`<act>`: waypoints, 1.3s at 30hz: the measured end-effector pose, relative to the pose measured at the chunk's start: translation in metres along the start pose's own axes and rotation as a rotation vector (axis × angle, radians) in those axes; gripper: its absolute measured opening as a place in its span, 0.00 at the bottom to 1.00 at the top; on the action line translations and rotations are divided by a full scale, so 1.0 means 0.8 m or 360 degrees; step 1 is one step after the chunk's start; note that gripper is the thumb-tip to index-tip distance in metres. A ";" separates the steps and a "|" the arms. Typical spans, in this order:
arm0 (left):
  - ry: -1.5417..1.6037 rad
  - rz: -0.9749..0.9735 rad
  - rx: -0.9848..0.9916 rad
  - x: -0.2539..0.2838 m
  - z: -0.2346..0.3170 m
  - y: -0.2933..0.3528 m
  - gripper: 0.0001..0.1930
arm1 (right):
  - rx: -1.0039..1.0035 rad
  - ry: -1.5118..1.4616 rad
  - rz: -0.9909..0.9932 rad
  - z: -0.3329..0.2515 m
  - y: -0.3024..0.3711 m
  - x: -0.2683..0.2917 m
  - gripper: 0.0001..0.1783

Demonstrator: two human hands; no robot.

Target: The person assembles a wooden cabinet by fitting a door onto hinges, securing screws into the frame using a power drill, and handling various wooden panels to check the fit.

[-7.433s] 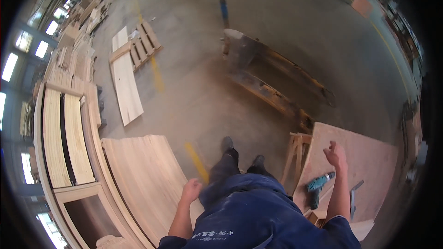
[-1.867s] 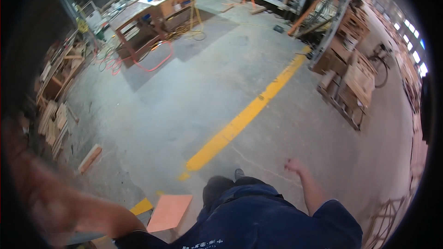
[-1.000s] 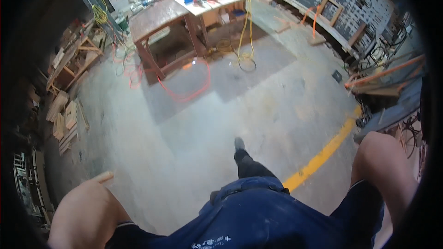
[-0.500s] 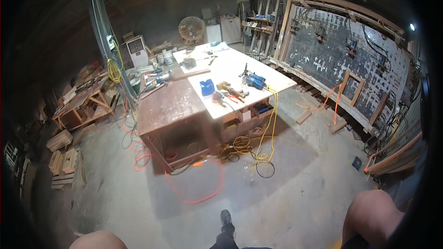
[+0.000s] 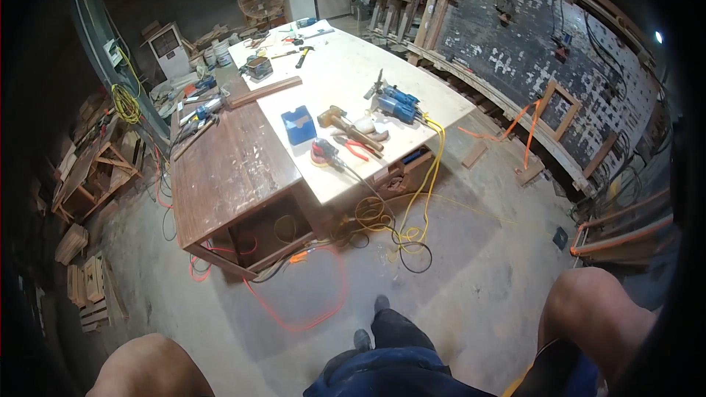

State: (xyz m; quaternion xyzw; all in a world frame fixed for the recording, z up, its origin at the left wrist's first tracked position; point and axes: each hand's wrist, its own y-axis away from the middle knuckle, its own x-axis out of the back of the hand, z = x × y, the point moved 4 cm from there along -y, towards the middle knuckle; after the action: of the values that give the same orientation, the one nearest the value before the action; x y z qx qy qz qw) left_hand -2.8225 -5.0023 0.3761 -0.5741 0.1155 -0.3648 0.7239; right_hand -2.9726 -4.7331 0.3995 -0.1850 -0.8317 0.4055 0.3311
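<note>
At the lower left my bent left arm shows only near the elbow, and that hand is out of the picture. My right arm comes in bent at the lower right, its hand also hidden from view. Ahead stands a workbench with a pale top. On its near end lie a blue power tool, a wooden mallet, red-handled pliers, a small red-and-black sander and a blue square piece. A hammer rests farther back. Neither arm touches the bench.
A brown cabinet adjoins the bench at left. Yellow cords and a red hose trail across the floor. A large panel press leans at right, a wooden frame against it. A metal post stands at left.
The bench and its tools appear nearer and larger as I step forward. Both feet and more of my dark clothing now show; both arms appear higher in the picture.
</note>
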 end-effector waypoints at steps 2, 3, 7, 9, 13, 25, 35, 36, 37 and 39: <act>-0.0060 0.0006 0.0026 -0.002 -0.053 -0.013 0.15 | -0.0003 -0.0053 -0.0018 0.064 -0.018 0.005 0.30; -0.0036 0.0021 0.0015 -0.008 -0.080 -0.023 0.15 | -0.0006 -0.0011 -0.0018 0.085 -0.029 0.012 0.30; -0.0161 0.0039 0.0064 -0.025 -0.187 -0.050 0.15 | 0.0010 -0.0110 -0.0042 0.216 -0.066 0.034 0.30; -0.0278 0.0037 0.0091 -0.022 -0.222 -0.070 0.15 | 0.0035 -0.0215 -0.0064 0.278 -0.093 0.038 0.30; -0.0315 0.0103 0.0121 -0.021 -0.314 -0.103 0.14 | 0.0058 -0.0230 -0.0109 0.370 -0.154 0.048 0.30; -0.0507 0.0167 0.0264 0.068 -0.563 -0.121 0.14 | -0.0031 -0.0396 -0.0194 0.612 -0.282 -0.031 0.29; -0.0224 0.0294 0.0632 0.199 -0.849 -0.151 0.13 | -0.0766 -0.0326 -0.0119 0.815 -0.378 -0.143 0.29; -0.0133 0.0307 0.0843 0.194 -0.891 -0.124 0.13 | -0.0919 -0.0319 -0.0096 0.833 -0.370 -0.153 0.29; -0.0139 0.0308 0.1171 0.180 -0.954 -0.049 0.13 | -0.1090 -0.0444 -0.0105 0.897 -0.342 -0.181 0.29; 0.0197 0.0280 0.1726 0.131 -1.018 0.099 0.10 | -0.1338 -0.0474 -0.0091 0.925 -0.312 -0.218 0.29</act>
State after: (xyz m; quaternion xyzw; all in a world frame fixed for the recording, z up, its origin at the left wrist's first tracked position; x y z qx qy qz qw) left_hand -3.1948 -5.6739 0.0743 -0.0846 0.0010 -0.3431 0.9355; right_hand -3.3769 -5.3924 0.1939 -0.2200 -0.9677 0.0452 0.1149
